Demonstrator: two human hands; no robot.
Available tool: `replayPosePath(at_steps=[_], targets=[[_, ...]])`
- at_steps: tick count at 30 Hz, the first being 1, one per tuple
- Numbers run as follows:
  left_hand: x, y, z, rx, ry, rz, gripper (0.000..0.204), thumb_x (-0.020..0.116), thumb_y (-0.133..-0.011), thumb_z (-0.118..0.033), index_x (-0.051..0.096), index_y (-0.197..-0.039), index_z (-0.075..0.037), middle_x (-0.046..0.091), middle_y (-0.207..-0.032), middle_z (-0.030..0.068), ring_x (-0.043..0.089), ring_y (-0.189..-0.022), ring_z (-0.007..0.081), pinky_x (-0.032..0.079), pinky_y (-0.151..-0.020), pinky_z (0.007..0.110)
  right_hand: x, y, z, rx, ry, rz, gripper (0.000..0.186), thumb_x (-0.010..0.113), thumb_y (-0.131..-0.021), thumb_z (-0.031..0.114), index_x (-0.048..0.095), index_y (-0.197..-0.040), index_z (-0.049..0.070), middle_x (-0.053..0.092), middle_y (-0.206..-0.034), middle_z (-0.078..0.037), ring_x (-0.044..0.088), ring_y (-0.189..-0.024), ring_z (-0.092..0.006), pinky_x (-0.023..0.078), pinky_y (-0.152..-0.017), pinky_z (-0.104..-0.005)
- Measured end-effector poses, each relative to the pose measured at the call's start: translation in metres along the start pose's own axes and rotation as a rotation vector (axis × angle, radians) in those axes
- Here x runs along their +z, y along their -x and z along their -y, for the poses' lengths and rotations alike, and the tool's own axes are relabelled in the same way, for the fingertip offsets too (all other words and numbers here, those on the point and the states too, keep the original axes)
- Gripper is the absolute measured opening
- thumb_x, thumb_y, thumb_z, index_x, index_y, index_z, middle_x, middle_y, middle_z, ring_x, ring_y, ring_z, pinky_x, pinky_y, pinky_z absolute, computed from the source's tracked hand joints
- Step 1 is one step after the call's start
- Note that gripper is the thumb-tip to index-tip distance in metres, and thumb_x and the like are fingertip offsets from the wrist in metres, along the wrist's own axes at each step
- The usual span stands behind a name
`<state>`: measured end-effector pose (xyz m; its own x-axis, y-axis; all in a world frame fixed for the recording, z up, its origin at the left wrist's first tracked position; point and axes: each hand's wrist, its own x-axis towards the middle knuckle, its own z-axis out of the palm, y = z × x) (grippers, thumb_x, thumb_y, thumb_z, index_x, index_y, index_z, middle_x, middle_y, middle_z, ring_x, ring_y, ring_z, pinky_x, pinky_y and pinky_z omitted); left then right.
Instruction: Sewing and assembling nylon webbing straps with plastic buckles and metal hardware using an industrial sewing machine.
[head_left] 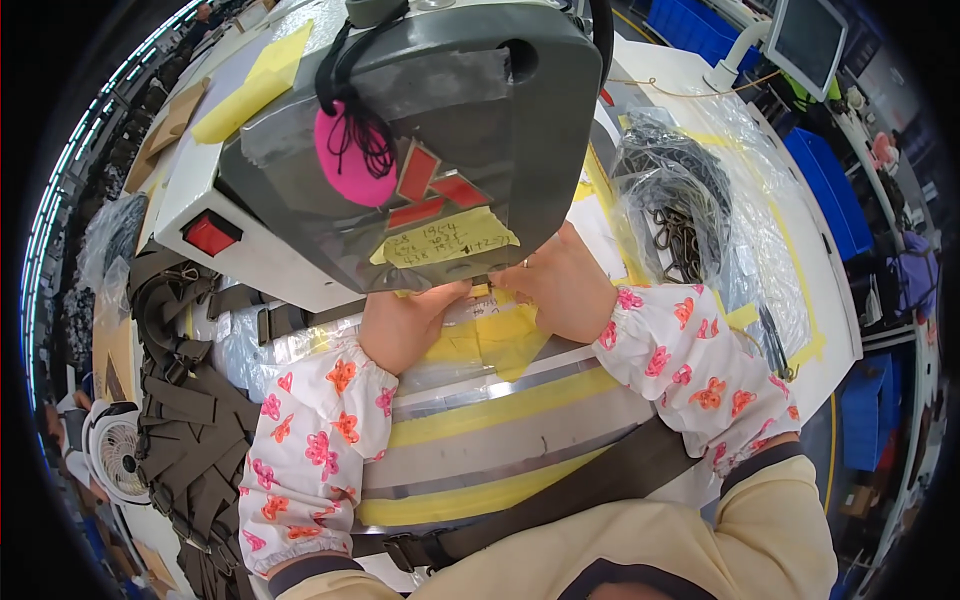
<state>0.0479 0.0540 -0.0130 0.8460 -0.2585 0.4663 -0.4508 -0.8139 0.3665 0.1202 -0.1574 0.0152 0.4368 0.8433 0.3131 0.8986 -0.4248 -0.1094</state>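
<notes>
A large grey and white machine fills the upper middle, with a yellow handwritten note and a pink oval tag on its front. My left hand is at the machine's lower front edge, fingers bent and partly hidden under it. My right hand is just to the right, fingers curled at the same edge. Both seem closed on something small under the machine, which I cannot make out. Beneath them lie clear plastic and yellow tape. A dark olive strap with a black buckle lies across the near edge.
A pile of olive straps lies at the left, beside a white fan. At the right are a bag of metal hooks, scissors and a screen on an arm. Blue bins stand past the table edge.
</notes>
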Motion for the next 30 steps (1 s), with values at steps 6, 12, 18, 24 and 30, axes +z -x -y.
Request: replayPosePath(at_steps=[6,12,18,24,30], targets=[[0.002,0.001,0.009,0.008,-0.114,-0.018,0.039,0.060,-0.069,-0.003,0.066,-0.101,-0.025,0.063,-0.093,0.0062,0.061,-0.083,0.0257,0.051,-0.068,0.036,0.000,-0.008,-0.004,0.065,-0.071,0.130,0.024,0.064,-0.067,0.008,0.065,-0.091,0.012,0.060,-0.109,0.006,0.051,-0.105,-0.0145,0.026,-0.101,-0.0507],[0.002,0.006,0.007,-0.131,-0.221,0.101,0.032,0.056,-0.078,-0.013,0.064,-0.105,-0.028,0.061,-0.073,0.0096,0.061,-0.066,0.0248,0.049,-0.056,0.036,0.001,-0.008,-0.001,0.058,-0.118,0.088,0.022,0.062,-0.066,0.003,0.065,-0.087,0.011,0.061,-0.097,0.003,0.050,-0.105,-0.0159,0.023,-0.104,-0.0499],[-0.052,0.011,-0.019,-0.121,-0.131,0.086,0.020,0.056,-0.078,-0.006,0.062,-0.097,-0.002,0.058,-0.072,0.0128,0.057,-0.067,0.0314,0.047,-0.061,0.039,0.014,0.003,-0.015,0.057,-0.235,-0.039,0.019,0.059,-0.062,-0.002,0.062,-0.076,0.011,0.060,-0.080,0.000,0.053,-0.093,-0.0180,0.030,-0.101,-0.0434],[-0.100,0.062,0.008,-0.236,-0.630,0.073,0.045,0.056,-0.066,0.003,0.051,-0.111,-0.002,0.049,-0.114,0.0127,0.046,-0.110,0.0296,0.036,-0.092,0.040,0.007,-0.003,-0.008,-0.197,0.002,-0.109,0.012,0.059,-0.066,0.006,0.054,-0.077,0.005,0.056,-0.080,-0.005,0.056,-0.086,-0.0193,0.049,-0.067,-0.0309],[-0.110,0.103,0.042,-0.291,-0.740,0.038,0.037,0.057,-0.072,0.002,0.054,-0.108,-0.005,0.059,-0.107,0.0072,0.056,-0.099,0.0213,0.037,-0.089,0.038,0.009,-0.004,-0.006,-0.333,0.014,-0.151,0.027,0.061,-0.064,0.009,0.054,-0.088,-0.001,0.055,-0.069,-0.008,0.058,-0.062,-0.0237,0.048,-0.053,-0.0339]])
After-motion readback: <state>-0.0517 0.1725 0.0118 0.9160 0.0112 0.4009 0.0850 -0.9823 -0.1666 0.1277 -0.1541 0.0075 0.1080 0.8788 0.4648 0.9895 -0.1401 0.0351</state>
